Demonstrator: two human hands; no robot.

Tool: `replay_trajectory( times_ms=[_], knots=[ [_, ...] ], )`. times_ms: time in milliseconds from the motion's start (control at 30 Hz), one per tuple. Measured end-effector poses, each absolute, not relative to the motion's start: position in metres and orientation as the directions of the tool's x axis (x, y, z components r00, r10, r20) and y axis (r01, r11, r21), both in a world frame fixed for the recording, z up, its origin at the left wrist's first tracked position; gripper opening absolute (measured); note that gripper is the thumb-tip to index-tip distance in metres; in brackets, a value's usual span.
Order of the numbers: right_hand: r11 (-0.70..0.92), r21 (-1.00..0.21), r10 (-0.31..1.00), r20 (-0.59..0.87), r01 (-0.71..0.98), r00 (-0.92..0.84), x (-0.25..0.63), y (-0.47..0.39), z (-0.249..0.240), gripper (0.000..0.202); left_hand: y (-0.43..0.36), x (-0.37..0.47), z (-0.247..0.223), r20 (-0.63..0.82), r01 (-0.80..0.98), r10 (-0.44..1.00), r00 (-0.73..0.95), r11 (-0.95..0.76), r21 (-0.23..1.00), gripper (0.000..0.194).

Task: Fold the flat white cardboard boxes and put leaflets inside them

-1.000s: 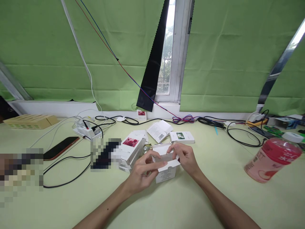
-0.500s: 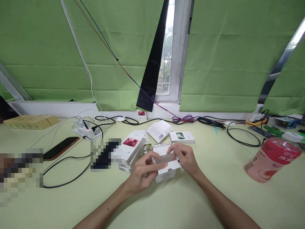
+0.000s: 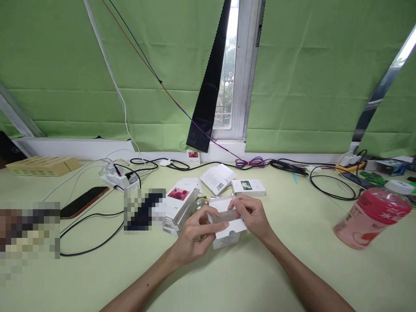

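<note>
A small white box [image 3: 226, 227] is held upright on the table [image 3: 247, 277] between both hands. Its left side is gripped by the left hand [image 3: 195, 232]; its open top flap is pinched by the fingers of the right hand [image 3: 251, 214]. Since a second ago the right fingers have crept slightly leftward along the flap, which has been pressed a little lower, so closing seems under way. Just beyond the left hand, more boxes [image 3: 180, 201] are stacked.

Two hands [image 3: 195, 236] — one pink bottle [image 3: 370, 219], one phone [image 3: 82, 201], one open carton [image 3: 227, 227].
</note>
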State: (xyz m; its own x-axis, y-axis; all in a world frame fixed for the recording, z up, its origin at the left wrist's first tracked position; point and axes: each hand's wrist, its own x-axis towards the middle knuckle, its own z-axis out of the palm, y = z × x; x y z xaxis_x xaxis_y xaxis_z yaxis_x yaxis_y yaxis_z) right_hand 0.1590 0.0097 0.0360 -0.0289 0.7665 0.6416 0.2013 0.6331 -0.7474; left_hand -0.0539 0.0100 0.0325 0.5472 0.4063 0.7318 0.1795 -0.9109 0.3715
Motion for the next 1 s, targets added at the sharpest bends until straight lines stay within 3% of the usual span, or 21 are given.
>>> replay_trajectory(
  times_ms=[333, 667, 833, 1000],
  knots=[
    [0.619, -0.767, 0.781, 0.624, 0.171, -0.03, 0.1601, 0.0101, 0.0356, 0.05, 0.011, -0.0546, 0.0266, 0.724, 0.206, 0.417, 0.55, -0.907, 0.366, 0.047],
    [0.554, -0.832, 0.832, 0.554, 0.032, -0.014, 0.1615, 0.0106, 0.0308, 0.059, 0.0103, -0.0523, 0.0245, 0.694, 0.269, 0.526, 0.492, -0.85, 0.454, 0.022],
    [0.598, -0.802, 0.801, 0.596, 0.018, -0.046, 0.1633, 0.0101, 0.0281, 0.058, 0.0107, -0.0509, 0.0281, 0.683, 0.29, 0.574, 0.452, -0.818, 0.496, 0.013],
    [0.714, -0.687, 0.7, 0.706, 0.131, -0.11, 0.1634, 0.0089, 0.031, 0.053, 0.0107, -0.0517, 0.0286, 0.622, 0.308, 0.655, 0.43, -0.754, 0.581, 0.012]
  ],
)
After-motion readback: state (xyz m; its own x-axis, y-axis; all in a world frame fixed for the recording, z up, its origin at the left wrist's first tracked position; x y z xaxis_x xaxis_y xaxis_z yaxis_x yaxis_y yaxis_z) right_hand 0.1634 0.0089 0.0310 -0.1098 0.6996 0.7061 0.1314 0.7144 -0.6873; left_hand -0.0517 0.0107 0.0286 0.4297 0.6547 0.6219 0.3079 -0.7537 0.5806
